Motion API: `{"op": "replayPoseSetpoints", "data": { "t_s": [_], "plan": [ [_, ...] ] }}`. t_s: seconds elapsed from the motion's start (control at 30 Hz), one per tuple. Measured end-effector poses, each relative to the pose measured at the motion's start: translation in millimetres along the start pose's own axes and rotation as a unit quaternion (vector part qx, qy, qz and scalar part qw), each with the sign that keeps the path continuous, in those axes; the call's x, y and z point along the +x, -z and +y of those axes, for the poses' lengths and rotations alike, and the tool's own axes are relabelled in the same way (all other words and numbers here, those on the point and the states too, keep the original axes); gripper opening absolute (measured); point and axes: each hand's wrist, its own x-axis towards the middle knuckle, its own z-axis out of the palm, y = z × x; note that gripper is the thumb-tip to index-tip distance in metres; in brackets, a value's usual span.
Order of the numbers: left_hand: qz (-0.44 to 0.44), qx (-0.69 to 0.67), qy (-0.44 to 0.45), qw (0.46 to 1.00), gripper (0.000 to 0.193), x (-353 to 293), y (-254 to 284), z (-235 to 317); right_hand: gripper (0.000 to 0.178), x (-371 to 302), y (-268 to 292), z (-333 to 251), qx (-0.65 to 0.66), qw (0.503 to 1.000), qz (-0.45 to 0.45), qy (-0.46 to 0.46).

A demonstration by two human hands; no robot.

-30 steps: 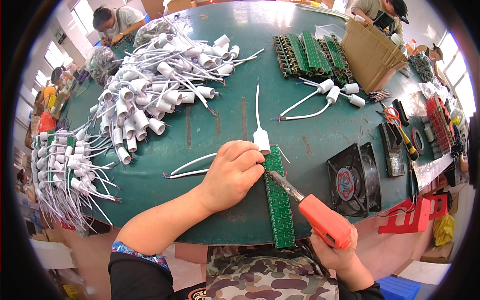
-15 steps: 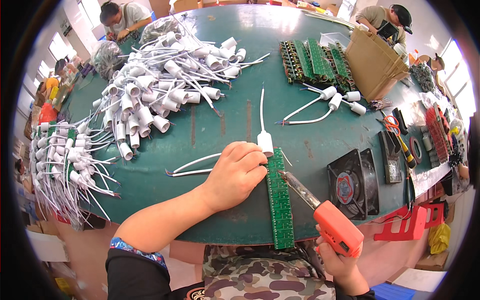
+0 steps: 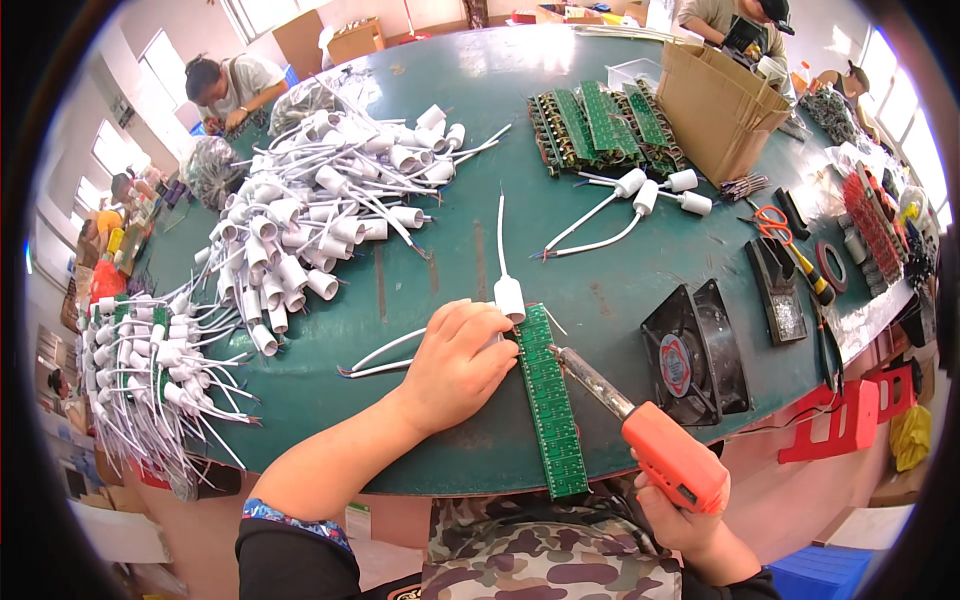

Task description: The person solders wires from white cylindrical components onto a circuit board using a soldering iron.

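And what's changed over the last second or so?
The right hand has drawn the soldering iron rightward: its tip went from close to the left hand to near the right edge of the green circuit board. Nothing was visibly let go; the left hand stays at the board's far end, by the white socket.

I can make out no lettering clearly from here, only where the markings sit. Standing on the bench (image 3: 600,390) to my right, the black fan (image 3: 722,345) wears a round red-and-white label (image 3: 675,365) at its hub, its fine print too small for me to read. The red-orange handle of the soldering iron (image 3: 665,455) in my right fingers (image 3: 655,505) carries a small dark panel (image 3: 686,494), its marks too tiny to tell. Pale print runs along the long green circuit board (image 3: 552,410) beside my left fingers (image 3: 478,328), likewise unreadable.
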Motion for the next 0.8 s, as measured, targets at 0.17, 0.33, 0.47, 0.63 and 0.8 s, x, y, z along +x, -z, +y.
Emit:
{"op": "replayPoseSetpoints", "data": {
  "t_s": [0.17,0.33,0.47,0.63,0.8],
  "plan": [
    [-0.021,0.004,0.034,0.999,0.046,-8,26,2,0.043,-2,7,0,-0.028,0.998,0.008,0.061],
    [-0.026,0.098,0.057,0.993,0.036,-31,32,-11,0.031,-6,8,3,-0.059,0.992,-0.066,0.093],
    [-0.008,0.067,0.037,0.997,0.030,-21,24,-3,0.041,-38,19,22,0.044,0.996,0.025,-0.074],
    [0.011,0.136,0.093,0.986,0.024,-51,92,-21,0.052,-25,20,10,0.103,0.993,-0.051,-0.014],
    [-0.061,0.286,0.282,0.914,0.032,-130,182,-83,0.048,-16,20,9,0.197,0.977,-0.080,-0.028]
  ]
}}
